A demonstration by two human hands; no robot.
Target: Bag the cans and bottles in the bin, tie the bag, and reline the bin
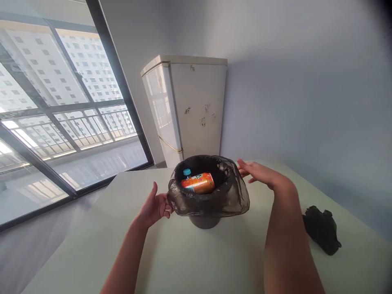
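A small trash can [204, 221] stands on the table, lined with a thin black garbage bag [235, 200] whose edge is folded out over the rim and hangs loosely around it. Inside lie an orange drink can [199, 183] on its side and a bottle with a blue cap [186, 173], mostly hidden. At the bag's left edge is my left hand [155, 207], thumb raised and fingers loosely bent, its fingertips at the plastic. My right hand [257, 172] is at the bag's right side with thumb and fingers apart; some fingertips are hidden behind the plastic.
A crumpled black plastic bag [322, 229] lies on the pale table [232, 257] to the right of my right forearm. Beyond the table's far edge stands a white refrigerator [199, 90] against the wall. Glass balcony doors [73, 102] are at the left.
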